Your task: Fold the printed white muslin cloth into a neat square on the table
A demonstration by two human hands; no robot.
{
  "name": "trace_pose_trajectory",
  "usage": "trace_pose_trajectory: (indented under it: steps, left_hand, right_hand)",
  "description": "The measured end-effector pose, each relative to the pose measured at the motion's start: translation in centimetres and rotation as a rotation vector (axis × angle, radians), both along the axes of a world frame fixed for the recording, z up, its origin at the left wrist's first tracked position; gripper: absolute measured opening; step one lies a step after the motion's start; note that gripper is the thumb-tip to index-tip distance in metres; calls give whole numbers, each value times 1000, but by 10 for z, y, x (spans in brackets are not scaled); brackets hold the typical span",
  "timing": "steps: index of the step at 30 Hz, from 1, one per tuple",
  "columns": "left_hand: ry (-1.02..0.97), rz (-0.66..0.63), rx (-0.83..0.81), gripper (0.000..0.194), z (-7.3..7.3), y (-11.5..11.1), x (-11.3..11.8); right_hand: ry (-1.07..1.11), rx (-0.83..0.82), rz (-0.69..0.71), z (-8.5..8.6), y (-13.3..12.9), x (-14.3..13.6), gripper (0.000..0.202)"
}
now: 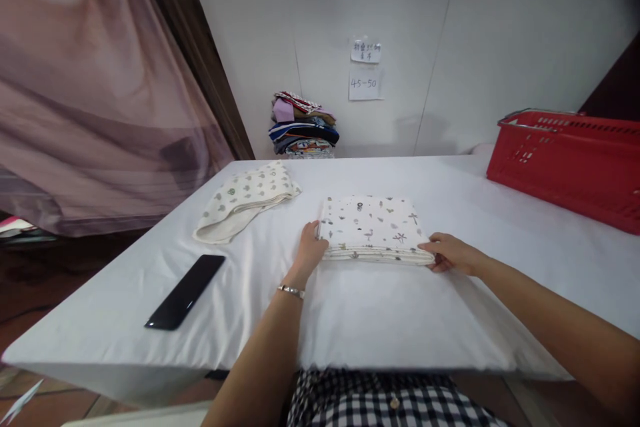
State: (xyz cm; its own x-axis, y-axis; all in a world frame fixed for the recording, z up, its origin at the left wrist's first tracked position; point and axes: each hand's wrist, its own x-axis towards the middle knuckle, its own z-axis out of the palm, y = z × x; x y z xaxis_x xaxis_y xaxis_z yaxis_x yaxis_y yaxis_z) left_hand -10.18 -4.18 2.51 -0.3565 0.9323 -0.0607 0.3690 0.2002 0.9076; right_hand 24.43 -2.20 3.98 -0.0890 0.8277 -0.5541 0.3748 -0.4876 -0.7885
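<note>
A white cloth [373, 223] with small printed plants and animals lies folded into a flat, layered rectangle on the table. My left hand [311, 250] grips its near left corner, thumb on top and the other fingers partly hidden at the side. At the near right corner, my right hand [447, 253] pinches the folded layers between thumb and fingers. To the left rests a second cloth [250, 199], white with grey-green prints, loosely folded with one side spread out.
A white cover [400, 320] drapes the table. A black phone-like slab [186, 292] lies at the left. On the right stands a red plastic basket [565, 163]. Behind the far edge is a stack of folded fabrics [303, 125] against the wall. A pink curtain [100, 80] hangs at left.
</note>
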Motion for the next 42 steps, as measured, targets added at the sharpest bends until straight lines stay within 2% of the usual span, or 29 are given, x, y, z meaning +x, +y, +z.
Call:
trace_pose_trajectory:
  steps: [3, 6, 10, 13, 16, 20, 23, 25, 29, 31, 33, 35, 37, 40, 42]
  left_hand:
    - [100, -23, -19, 67, 0, -3, 0]
    - [182, -54, -7, 67, 8, -8, 2]
    - [406, -140, 120, 61, 27, -4, 17]
    - [629, -278, 187, 56, 33, 12, 32]
    - [755, -367, 83, 62, 23, 28, 38]
    - [749, -417, -78, 66, 4, 34, 31]
    - [768, -431, -100, 67, 1, 30, 27]
    - [788, -450, -150, 68, 7, 29, 27]
    - [805, -457, -250, 72, 27, 38, 33]
    - [840, -425, -197, 72, 35, 51, 39]
    - [898, -404, -94, 71, 38, 68, 43]
    - [935, -405, -44, 70, 33, 83, 43]
    - [921, -401, -79, 70, 21, 95, 39]
    - [873, -389, -105, 72, 3, 101, 30]
    - [854, -390, -95, 73, -3, 101, 27]
  right_hand:
    - [-92, 16, 50, 2, -1, 1, 32]
    - [-310, 87, 123, 6, 2, 7, 35]
    - [-679, 510, 198, 20, 16, -1, 31]
    - [-658, 761, 267, 26, 31, -29, 38]
    - [-662, 879, 411, 17, 46, -55, 49]
    - [-846, 811, 516, -13, 59, -62, 52]
    - [-908, 758, 533, -25, 60, -57, 58]
    - [-927, 718, 538, -24, 59, -55, 62]
    - [-949, 681, 548, -11, 66, -64, 67]
    - [-955, 728, 540, -5, 77, -73, 68]
    - [-955, 770, 531, -2, 90, -80, 69]
    - [-963, 753, 527, -4, 103, -85, 69]
    - [-978, 730, 519, -11, 112, -85, 70]
    - [-985, 757, 503, -25, 118, -80, 72]
    - [-984, 778, 491, -32, 119, -77, 73]
